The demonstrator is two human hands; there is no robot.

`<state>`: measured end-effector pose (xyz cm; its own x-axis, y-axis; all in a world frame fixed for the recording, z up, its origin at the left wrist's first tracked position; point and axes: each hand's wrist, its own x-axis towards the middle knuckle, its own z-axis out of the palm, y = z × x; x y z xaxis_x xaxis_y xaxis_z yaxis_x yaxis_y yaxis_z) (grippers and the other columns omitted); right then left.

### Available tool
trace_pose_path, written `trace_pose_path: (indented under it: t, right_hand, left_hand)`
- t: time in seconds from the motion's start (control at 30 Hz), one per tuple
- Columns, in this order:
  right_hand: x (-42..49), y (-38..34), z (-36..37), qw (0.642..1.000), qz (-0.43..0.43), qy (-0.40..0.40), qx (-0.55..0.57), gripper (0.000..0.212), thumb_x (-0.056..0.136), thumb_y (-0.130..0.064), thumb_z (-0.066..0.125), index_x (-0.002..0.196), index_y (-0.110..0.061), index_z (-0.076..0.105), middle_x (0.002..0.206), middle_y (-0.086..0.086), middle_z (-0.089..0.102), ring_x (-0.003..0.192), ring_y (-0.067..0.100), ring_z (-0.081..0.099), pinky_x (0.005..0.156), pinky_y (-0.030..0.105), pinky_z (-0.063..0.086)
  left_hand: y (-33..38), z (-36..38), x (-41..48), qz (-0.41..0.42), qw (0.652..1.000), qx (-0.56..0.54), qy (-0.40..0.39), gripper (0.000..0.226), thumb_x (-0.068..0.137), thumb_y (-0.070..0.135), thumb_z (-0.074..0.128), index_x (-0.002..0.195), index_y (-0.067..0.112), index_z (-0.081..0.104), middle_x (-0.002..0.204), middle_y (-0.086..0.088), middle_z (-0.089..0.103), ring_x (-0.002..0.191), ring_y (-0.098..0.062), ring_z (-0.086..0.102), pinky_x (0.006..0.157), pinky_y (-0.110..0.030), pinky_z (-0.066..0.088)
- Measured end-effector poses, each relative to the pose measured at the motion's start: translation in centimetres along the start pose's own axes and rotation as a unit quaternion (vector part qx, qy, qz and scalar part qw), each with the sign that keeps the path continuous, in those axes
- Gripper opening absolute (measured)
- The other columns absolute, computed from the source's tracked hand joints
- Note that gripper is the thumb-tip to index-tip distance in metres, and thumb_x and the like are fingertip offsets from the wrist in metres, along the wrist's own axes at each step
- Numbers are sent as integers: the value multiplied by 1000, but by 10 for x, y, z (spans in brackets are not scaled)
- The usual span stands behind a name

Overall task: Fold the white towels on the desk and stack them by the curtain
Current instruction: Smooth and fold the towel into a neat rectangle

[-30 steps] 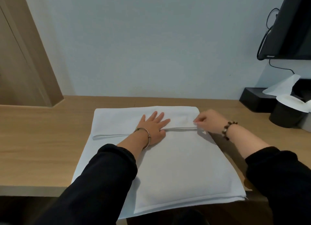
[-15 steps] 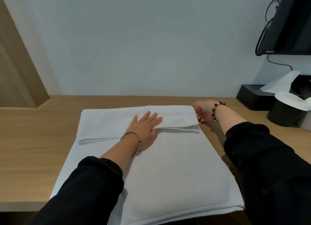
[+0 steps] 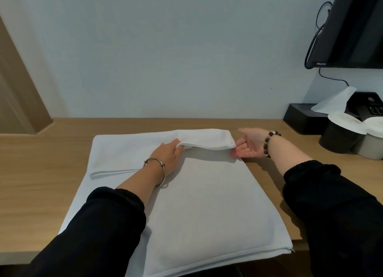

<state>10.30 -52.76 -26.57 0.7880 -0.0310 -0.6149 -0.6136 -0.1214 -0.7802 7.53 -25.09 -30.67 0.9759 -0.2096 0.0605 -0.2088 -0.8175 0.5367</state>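
Note:
A large white towel [image 3: 207, 204] lies flat on the wooden desk [image 3: 41, 183], its far end folded back into a flap [image 3: 207, 139]. My left hand [image 3: 167, 155] is at the flap's front edge, fingers hidden under it and thumb on top, and the edge is raised there. My right hand [image 3: 248, 145] is palm up beside the flap's right corner, its straight fingertips reaching just under the cloth. Both arms are in black sleeves. A beige curtain or panel [image 3: 18, 94] stands at the desk's far left.
At the right there is a wall-mounted black screen [image 3: 352, 28] with a hanging cable. Below it are a black tissue box [image 3: 300, 117], a black phone [image 3: 371, 109] and two paper-lidded cups [image 3: 339, 138]. The towel's near edge overhangs the desk front.
My left hand went from lying flat on the flap to slipping its fingers under the flap's edge and lifting it. My right hand turned palm up at the flap's right corner.

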Motion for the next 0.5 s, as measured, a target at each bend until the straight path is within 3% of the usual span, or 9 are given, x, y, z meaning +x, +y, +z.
trace_pose_path:
  t: [0.1, 0.2, 0.4, 0.43, 0.5]
  right_hand:
    - [5, -3, 7, 993, -2, -42, 107, 55, 101, -42, 33, 111, 9, 54, 97, 23, 69, 81, 31, 70, 61, 34, 59]
    - [12, -12, 13, 985, -16, -47, 166, 38, 100, -32, 42, 110, 2, 53, 107, 17, 67, 92, 26, 66, 77, 33, 55]
    - [32, -26, 16, 984, -18, -22, 178, 22, 91, -18, 62, 106, -2, 60, 91, 11, 71, 86, 20, 66, 63, 31, 59]
    - [36, -28, 16, 985, -20, -14, 173, 23, 90, -16, 64, 108, -3, 61, 93, 9, 71, 88, 18, 66, 68, 29, 59]
    - [44, -31, 17, 993, -21, 4, 114, 22, 89, -19, 64, 109, -8, 62, 93, -1, 66, 86, 12, 62, 91, 23, 50]
  left_hand:
    - [-1, 2, -2, 21, 999, 41, -16, 46, 103, 34, 23, 147, 23, 29, 154, -1, 29, 144, -30, 16, 114, -34, 11]
    - [-1, 5, -3, 95, 989, 115, -5, 45, 103, 30, 21, 148, 25, 26, 156, -1, 22, 145, -15, 13, 115, -31, 2]
    - [-5, 11, -2, 181, 970, 164, 14, 46, 101, 24, 29, 147, 28, 28, 155, 12, 20, 145, -9, 5, 117, -31, 3]
    - [-5, 12, -1, 196, 966, 168, 16, 46, 101, 22, 31, 146, 27, 30, 155, 13, 21, 145, -9, 8, 117, -29, 6]
    - [-6, 13, 0, 219, 962, 159, 20, 46, 99, 18, 36, 144, 26, 35, 152, 11, 28, 143, -9, 17, 114, -23, 13]
